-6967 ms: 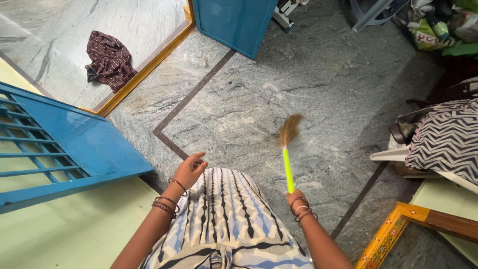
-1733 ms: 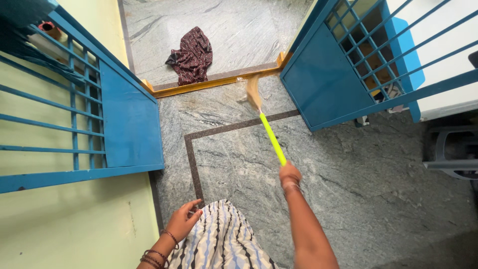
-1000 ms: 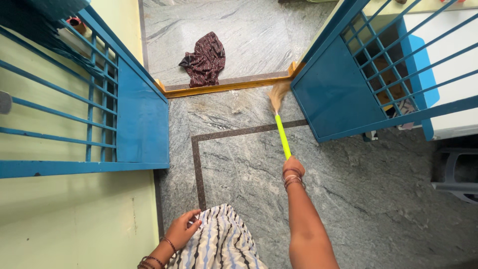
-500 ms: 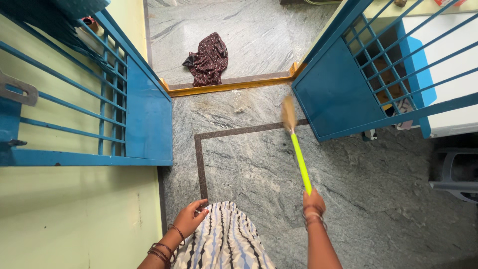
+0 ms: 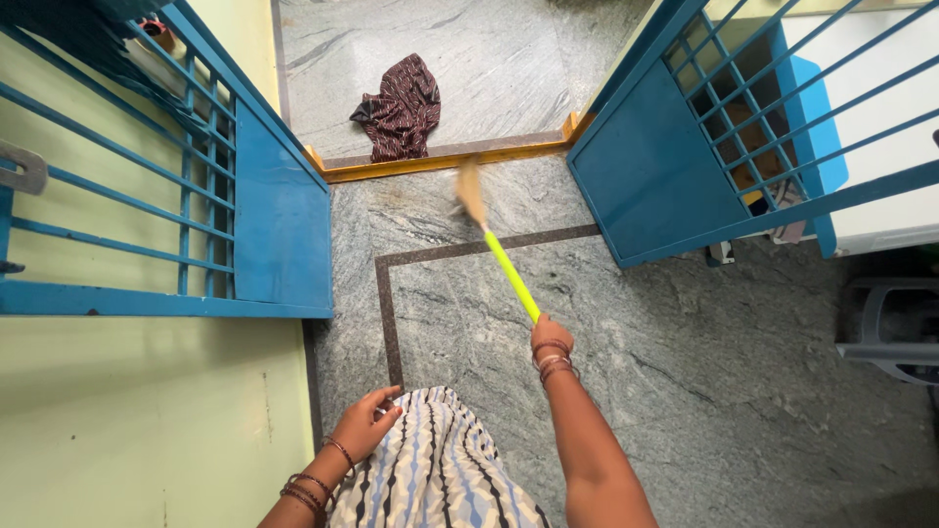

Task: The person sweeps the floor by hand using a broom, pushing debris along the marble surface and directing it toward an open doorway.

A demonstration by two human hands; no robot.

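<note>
Right hand [image 5: 550,334] grips the broom [image 5: 497,256] (bristles blurred, seemingly near the threshold [image 5: 440,159]); left hand [image 5: 367,422] loosely open on garment [image 5: 440,479].

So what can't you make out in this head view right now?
- Broom bristles: motion-blurred, so floor contact is unclear.
- Right hand: fingers hidden behind its own back.
- Left hand: fingertips rest on the striped dress, palm unseen.
- Grey chair: cut off by the right edge.
</note>
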